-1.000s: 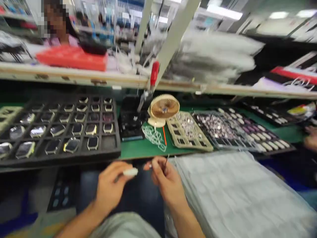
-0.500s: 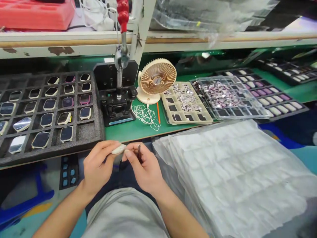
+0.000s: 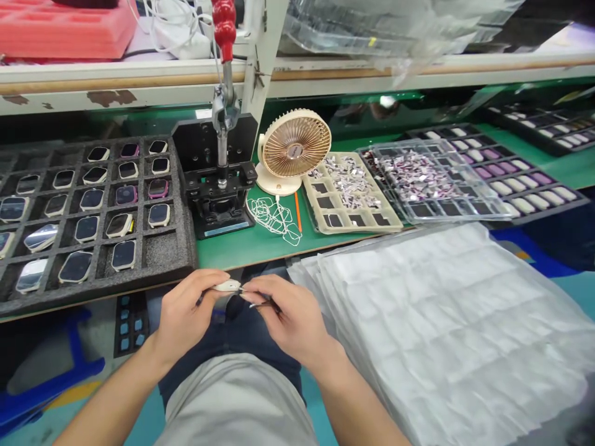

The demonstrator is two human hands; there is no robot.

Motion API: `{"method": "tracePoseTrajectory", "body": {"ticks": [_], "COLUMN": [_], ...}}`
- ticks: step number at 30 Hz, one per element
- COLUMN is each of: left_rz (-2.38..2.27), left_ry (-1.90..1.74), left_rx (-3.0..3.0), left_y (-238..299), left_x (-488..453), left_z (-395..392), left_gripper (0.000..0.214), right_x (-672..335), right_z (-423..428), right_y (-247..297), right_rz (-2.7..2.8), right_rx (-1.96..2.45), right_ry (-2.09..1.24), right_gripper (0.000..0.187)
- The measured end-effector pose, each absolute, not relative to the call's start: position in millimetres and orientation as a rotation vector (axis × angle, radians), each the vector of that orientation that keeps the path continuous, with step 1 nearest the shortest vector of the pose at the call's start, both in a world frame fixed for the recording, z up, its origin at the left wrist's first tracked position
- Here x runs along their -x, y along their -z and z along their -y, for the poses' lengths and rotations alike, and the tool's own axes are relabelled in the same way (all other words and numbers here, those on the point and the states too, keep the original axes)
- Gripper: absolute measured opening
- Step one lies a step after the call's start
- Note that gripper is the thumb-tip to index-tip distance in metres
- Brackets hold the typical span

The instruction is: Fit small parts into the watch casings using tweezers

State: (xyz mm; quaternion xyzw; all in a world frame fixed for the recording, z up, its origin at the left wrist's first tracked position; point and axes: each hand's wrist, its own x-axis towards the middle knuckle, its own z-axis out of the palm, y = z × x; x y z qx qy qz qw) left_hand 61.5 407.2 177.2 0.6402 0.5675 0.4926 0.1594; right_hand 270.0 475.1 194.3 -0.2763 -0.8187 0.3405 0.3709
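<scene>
Over my lap, just below the bench edge, my left hand (image 3: 188,313) pinches a small pale watch case (image 3: 226,286) between thumb and fingers. My right hand (image 3: 290,319) is closed round thin dark tweezers (image 3: 263,303), and its fingertips meet the case. A black foam tray (image 3: 179,248) with several watch cases in its cells lies on the bench to the left. A black hand press (image 3: 218,198) with a red knob (image 3: 224,21) stands behind my hands.
A small beige fan (image 3: 294,147), loose white gasket rings (image 3: 274,218) and an orange pencil (image 3: 296,212) lie on the green mat. A beige tray (image 3: 348,214) and a clear tray (image 3: 432,179) hold small metal parts. A stack of plastic sheets (image 3: 446,322) lies right of my lap.
The view dropped from the shelf down to the bench and my hands. My hands drew together on the case, and the tweezers tipped from upright to nearly level.
</scene>
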Motion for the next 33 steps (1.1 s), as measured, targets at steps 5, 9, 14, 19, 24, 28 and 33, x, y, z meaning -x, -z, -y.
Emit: {"method": "tracePoseTrajectory", "body": {"ticks": [5,9,14,19,24,28,33], "left_rz": [-1.566,-1.552,-1.511,-1.411,-1.352,-1.317,-1.221], "left_ry": [-1.421,-1.413,-1.394,-1.363,-1.425,-1.561,-1.692], "left_rx": [-1.903,-1.937,-1.998,-2.065,-1.962,-1.806,-1.795], "left_y": [-183,-183,-182,-183,-183,-180,-173], "left_x": [-64,-64,-63,-62,-65,-68,-75], "left_z": [-410,-411,-411,-413,-412,-412,-417], "left_gripper": [0.023,0.023,0.029,0.034,0.038,0.039,0.045], "right_x": [-267,-267,-270,-270,-268,-265,-259], "right_z": [-480,-482,-485,-487,-490,-486,-478], "right_y": [-198,-197,-194,-191,-188,-179,-165], "right_rz": [2.110,2.165,2.224,2.235,1.998,1.642,1.083], "right_rx": [0.654,0.608,0.599,0.650,0.741,0.812,0.782], "right_ry": [-0.829,-0.769,-0.740,-0.833,-1.214,-1.768,-2.177], "right_gripper": [0.023,0.020,0.017,0.006,0.026,0.033,0.046]}}
